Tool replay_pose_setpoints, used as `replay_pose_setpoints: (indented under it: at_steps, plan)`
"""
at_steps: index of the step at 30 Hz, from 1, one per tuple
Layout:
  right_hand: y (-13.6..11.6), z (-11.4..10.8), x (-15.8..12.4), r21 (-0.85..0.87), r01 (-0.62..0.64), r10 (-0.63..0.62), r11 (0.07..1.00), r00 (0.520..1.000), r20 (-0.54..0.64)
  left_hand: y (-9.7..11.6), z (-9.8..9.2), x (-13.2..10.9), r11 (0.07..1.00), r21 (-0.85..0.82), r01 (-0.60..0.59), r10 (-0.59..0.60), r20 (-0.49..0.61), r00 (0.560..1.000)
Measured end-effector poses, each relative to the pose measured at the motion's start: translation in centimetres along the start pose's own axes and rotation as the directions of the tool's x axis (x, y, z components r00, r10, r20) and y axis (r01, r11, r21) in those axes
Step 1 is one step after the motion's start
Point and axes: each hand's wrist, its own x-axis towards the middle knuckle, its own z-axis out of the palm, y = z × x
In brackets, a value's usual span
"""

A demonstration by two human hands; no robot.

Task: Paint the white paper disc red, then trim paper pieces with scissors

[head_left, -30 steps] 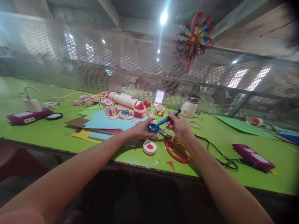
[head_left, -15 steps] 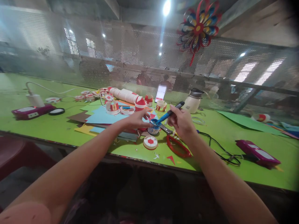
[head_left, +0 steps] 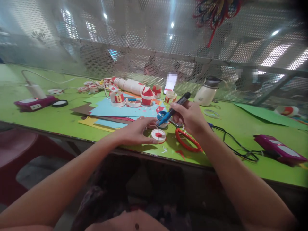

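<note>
My right hand (head_left: pixel 192 117) is closed around a thick blue marker pen (head_left: pixel 172 111) with a black end. Its blue end points down, in front of a small tub (head_left: pixel 162 119) smeared blue inside. Beside a round white paper disc (head_left: pixel 158 136) with a red hexagon in its middle, my left hand (head_left: pixel 138 131) has its thumb and fingers apart. The thumb tip is at the disc's left edge; whether it presses on it I cannot tell. Red-handled scissors (head_left: pixel 189 141) lie under my right hand, their blades partly hidden.
Stacked coloured paper (head_left: pixel 115 109) bears several red-and-white paper cups (head_left: pixel 147 96). Behind stand a long white paper roll (head_left: pixel 128 85), a lit phone (head_left: pixel 170 84) and a white jug (head_left: pixel 205 93). Purple power strips (head_left: pixel 280 150) with cables lie at both sides. The table's front edge is close.
My left hand has moved from the tub down toward the disc. The marker has come out of the tub, its blue end now in front of it. The view has tilted downward.
</note>
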Motion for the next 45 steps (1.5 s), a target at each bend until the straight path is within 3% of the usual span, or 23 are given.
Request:
replay_pose_setpoints:
  at_steps: [8, 14, 24, 29, 36, 45]
  plan:
    - [0.3, 0.3, -0.4, -0.12, -0.087, 0.098, 0.989, 0.992, 0.085, -1.0, 0.9, 0.7, 0.945, -0.326, 0.013, -0.012, 0.006, 1.0]
    - [0.4, 0.5, -0.5, -0.285, -0.068, 0.092, 0.956, 0.993, 0.07, -1.1, 1.0, 1.1, 0.908, -0.418, 0.025, -0.009, 0.039, 0.999]
    - [0.8, 0.3, -0.2, -0.295, -0.07, 0.085, 0.953, 0.996, 0.036, 0.0, -0.1, 1.6, 0.956, -0.288, 0.062, -0.022, 0.142, 0.99]
    - [0.6, 0.4, -0.3, -0.309, -0.078, 0.093, 0.948, 0.995, 0.036, -0.1, 0.5, 1.2, 0.96, -0.27, 0.078, -0.065, 0.06, 0.996]
    - [0.5, 0.9, -0.5, -0.339, -0.074, 0.101, 0.938, 0.993, 0.064, -0.7, 1.3, 0.8, 0.958, -0.284, 0.028, -0.032, -0.009, 0.999]
    - [0.4, 1.1, -0.6, -0.383, -0.077, 0.12, 0.921, 0.989, 0.09, -0.8, 1.4, 0.7, 0.939, -0.344, 0.0, -0.002, -0.008, 1.0]
